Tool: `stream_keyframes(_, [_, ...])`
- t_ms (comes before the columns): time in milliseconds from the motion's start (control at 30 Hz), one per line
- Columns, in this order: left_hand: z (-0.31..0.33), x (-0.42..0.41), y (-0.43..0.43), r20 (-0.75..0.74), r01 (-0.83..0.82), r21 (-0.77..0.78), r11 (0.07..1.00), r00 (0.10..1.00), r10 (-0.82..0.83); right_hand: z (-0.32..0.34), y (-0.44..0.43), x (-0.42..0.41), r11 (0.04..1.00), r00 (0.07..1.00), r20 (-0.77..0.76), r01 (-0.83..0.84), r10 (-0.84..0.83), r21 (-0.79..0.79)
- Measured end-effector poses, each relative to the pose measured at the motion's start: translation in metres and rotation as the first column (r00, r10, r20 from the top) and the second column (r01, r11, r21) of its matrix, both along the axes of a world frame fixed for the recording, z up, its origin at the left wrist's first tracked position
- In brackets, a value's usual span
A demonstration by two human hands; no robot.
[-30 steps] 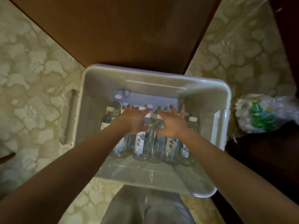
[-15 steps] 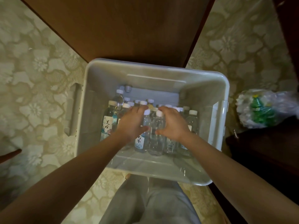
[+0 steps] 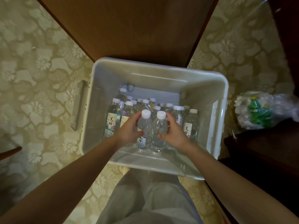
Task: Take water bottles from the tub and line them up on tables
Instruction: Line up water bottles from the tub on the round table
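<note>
1. Head view, container: white plastic tub (image 3: 161, 67) on patterned carpet, far rim against a brown wooden table (image 3: 129, 26); a stock of capped water bottles (image 3: 191, 123) stands upright across its floor.
2. Head view, held pair: labelled bottle (image 3: 144, 126) and clear bottle (image 3: 159, 128), both upright, side by side and touching; their caps sit higher than the stock's.
3. Head view, grip: left hand (image 3: 129, 130) curled round the labelled bottle, thumb in front; right hand (image 3: 175, 133) curled round the clear bottle; each closed firmly on its body below the shoulder.
4. Head view, governing relation: long axes vertical, both bottles inside the tub walls; the table lies directly beyond the far rim, equally near either hand.
5. Head view, sundry: plastic bag of green bottles (image 3: 258, 110), right of the tub.
</note>
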State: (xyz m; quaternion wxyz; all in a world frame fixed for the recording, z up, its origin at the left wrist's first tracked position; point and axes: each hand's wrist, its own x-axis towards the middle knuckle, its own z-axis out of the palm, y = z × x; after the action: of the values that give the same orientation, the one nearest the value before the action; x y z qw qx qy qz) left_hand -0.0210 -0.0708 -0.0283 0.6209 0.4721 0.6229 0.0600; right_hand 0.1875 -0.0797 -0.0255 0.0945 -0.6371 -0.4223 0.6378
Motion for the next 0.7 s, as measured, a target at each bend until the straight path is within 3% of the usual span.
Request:
stream_keyframes(333, [0.022, 0.003, 0.002, 0.068, -0.157, 0.054, 0.986, 0.986, 0.153, 0.014, 0.002, 0.006, 0.986, 0.988, -0.035, 0.153, -0.151, 0.07])
stream_keyframes(500, [0.06, -0.009, 0.012, 0.041, -0.278, 0.167, 0.946, 0.961, 0.275, 0.042, 0.017, 0.002, 0.962, 0.962, -0.109, 0.26, -0.25, 0.08])
stream_keyframes(700, [0.127, -0.039, 0.009, 0.111, -0.444, 0.167, 0.88, 0.896, 0.43, 0.1, 0.035, -0.02, 0.973, 0.967, -0.184, 0.201, -0.178, 0.115])
